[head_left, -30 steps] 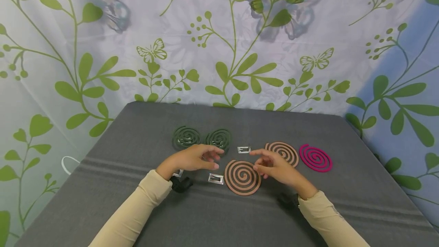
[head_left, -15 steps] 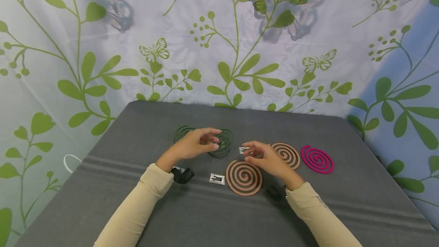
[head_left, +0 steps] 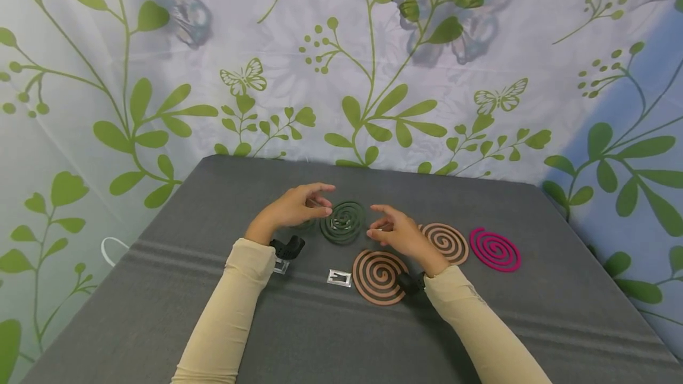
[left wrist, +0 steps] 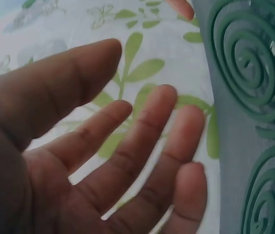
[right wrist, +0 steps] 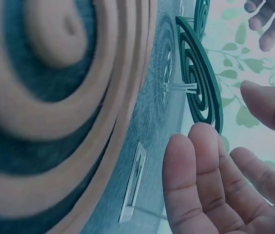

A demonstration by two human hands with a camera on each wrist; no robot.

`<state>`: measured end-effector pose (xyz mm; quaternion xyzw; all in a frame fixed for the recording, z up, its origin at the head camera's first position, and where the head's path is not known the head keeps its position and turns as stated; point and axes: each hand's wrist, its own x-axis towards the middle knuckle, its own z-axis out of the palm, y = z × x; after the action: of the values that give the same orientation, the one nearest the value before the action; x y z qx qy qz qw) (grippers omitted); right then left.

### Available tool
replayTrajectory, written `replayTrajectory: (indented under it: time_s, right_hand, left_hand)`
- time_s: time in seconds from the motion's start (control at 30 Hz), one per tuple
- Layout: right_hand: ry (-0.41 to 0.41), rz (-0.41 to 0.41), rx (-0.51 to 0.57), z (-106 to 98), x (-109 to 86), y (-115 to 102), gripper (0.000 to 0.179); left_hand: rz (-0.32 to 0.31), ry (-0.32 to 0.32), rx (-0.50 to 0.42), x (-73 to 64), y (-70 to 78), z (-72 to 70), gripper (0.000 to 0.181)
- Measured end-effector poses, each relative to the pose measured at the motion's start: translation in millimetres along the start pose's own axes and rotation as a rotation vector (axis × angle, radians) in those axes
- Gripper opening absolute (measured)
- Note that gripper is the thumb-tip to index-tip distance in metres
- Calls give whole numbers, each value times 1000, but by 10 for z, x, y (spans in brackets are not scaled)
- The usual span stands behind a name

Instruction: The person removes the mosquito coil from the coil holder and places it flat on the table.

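Note:
My left hand (head_left: 293,206) hovers above the left green mosquito coil (head_left: 306,225), covering most of it. Its fingers are relaxed and spread, holding nothing, as the left wrist view also shows. To its right lies a second green mosquito coil (head_left: 344,219). Just right of that coil is my right hand (head_left: 400,233), fingers loosely bent and empty. In the right wrist view, a green coil (right wrist: 201,73) sits raised on a metal stand's prongs (right wrist: 181,87). A flat metal coil stand (right wrist: 132,183) lies nearer that hand.
Two brown coils, one in front (head_left: 368,292) and one farther right (head_left: 444,243), lie on the grey table (head_left: 341,336). Beyond them is a pink coil (head_left: 495,249). One metal stand (head_left: 339,278) lies centrally, another (head_left: 281,265) by the left wrist. A patterned cloth (head_left: 299,93) hangs behind.
Both hands have moved away from the body, toward the green coils. The right hand has also shifted left, and the left now covers the left coil. The coils have stayed put.

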<state>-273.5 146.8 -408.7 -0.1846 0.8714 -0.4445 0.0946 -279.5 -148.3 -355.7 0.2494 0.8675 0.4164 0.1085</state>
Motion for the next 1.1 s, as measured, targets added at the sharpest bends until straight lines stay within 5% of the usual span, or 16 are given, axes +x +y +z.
replayTrajectory:
  time_s: [0.8, 1.1]
  right_hand:
    - [44, 119, -38, 163, 305, -24, 77]
    - [-3, 160, 1, 174, 325, 7, 76]
  left_hand:
    - [-212, -102, -14, 86, -193, -26, 69]
    - [-236, -106, -59, 67, -220, -52, 70]
